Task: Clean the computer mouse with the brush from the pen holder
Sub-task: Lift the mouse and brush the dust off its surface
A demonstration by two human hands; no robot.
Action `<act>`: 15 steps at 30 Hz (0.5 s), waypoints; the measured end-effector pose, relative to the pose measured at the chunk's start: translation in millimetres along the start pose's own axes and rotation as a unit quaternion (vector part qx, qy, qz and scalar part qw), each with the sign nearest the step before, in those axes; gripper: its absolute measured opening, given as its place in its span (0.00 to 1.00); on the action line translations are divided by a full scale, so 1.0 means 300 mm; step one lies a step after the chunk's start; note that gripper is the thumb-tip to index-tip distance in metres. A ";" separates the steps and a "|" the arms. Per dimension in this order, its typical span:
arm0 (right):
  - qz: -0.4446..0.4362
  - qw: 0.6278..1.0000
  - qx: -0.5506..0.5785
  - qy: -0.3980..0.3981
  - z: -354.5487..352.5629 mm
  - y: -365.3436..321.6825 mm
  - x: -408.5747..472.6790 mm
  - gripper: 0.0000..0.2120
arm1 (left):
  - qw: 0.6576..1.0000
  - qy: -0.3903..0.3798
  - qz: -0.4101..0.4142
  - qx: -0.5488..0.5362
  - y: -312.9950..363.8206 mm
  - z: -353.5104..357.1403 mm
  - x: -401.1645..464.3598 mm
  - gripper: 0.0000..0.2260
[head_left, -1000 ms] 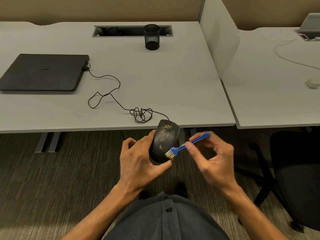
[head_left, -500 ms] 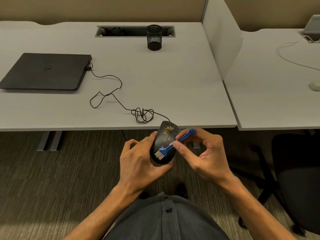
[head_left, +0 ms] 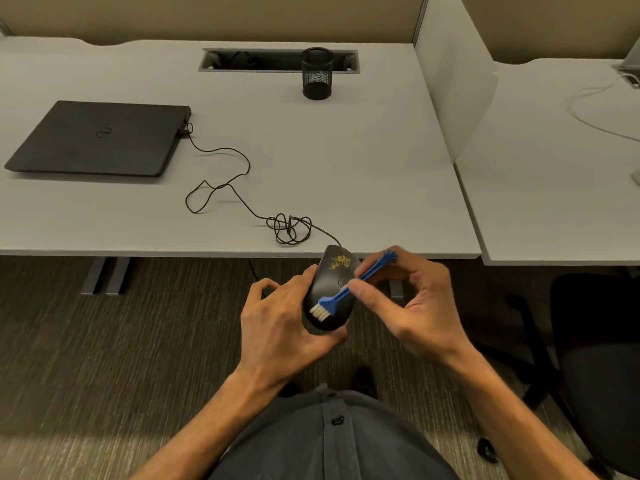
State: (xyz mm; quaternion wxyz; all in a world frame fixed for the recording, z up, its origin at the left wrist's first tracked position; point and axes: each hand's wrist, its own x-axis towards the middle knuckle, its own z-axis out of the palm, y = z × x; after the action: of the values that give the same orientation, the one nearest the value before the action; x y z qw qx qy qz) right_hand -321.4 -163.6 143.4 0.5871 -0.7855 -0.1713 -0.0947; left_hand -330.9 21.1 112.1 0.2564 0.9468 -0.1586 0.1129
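A black computer mouse (head_left: 334,275) with yellow crumbs near its front end is held off the desk's front edge, above the carpet, gripped in my left hand (head_left: 284,327). My right hand (head_left: 412,306) pinches a small blue brush (head_left: 346,292) by its handle. The brush's white bristles rest on the rear, lower part of the mouse. The mouse cable (head_left: 287,228) runs in a tangle across the desk to a shut black laptop (head_left: 100,138). A black mesh pen holder (head_left: 317,73) stands at the back of the desk.
The grey desk (head_left: 346,161) has a cable slot (head_left: 242,60) at the back and a white divider panel (head_left: 453,81) on its right. A second desk (head_left: 554,188) with white cables lies to the right. A black office chair (head_left: 599,358) stands at lower right.
The brush has swept down and left along the mouse, from beside its right flank onto its rear part. My left hand has kept hold of the mouse.
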 end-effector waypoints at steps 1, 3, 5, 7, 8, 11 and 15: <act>0.003 1.000 -0.005 -0.012 0.006 0.000 0.000 0.07 | 1.000 -0.005 0.000 0.001 0.000 0.000 -0.001 0.33; 0.008 1.000 -0.009 -0.002 0.013 0.005 0.006 0.07 | 1.000 -0.006 -0.001 0.005 0.002 -0.002 0.001 0.33; 0.006 0.999 -0.017 0.037 0.010 0.015 0.021 0.08 | 1.000 -0.002 0.000 0.011 0.003 -0.004 0.002 0.33; 0.007 0.995 -0.048 0.088 0.000 0.028 0.038 0.08 | 1.000 -0.004 0.002 0.018 0.005 -0.006 -0.001 0.33; 0.009 0.991 -0.067 0.114 -0.005 0.033 0.045 0.09 | 1.000 -0.008 0.002 0.019 0.006 -0.006 -0.004 0.33; 0.011 0.989 -0.049 0.142 -0.016 0.029 0.044 0.09 | 1.000 -0.013 0.001 0.022 0.010 -0.007 -0.011 0.33; 0.008 0.998 -0.007 0.062 -0.004 0.020 0.029 0.07 | 1.000 -0.006 0.005 0.028 0.012 -0.008 -0.011 0.34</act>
State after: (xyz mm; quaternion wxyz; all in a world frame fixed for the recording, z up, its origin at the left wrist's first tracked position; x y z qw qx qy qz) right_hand -311.2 -165.0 141.4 0.5919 -0.7835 -0.1274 -0.1399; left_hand -335.5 20.4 114.9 0.2284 0.9534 -0.1619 0.1126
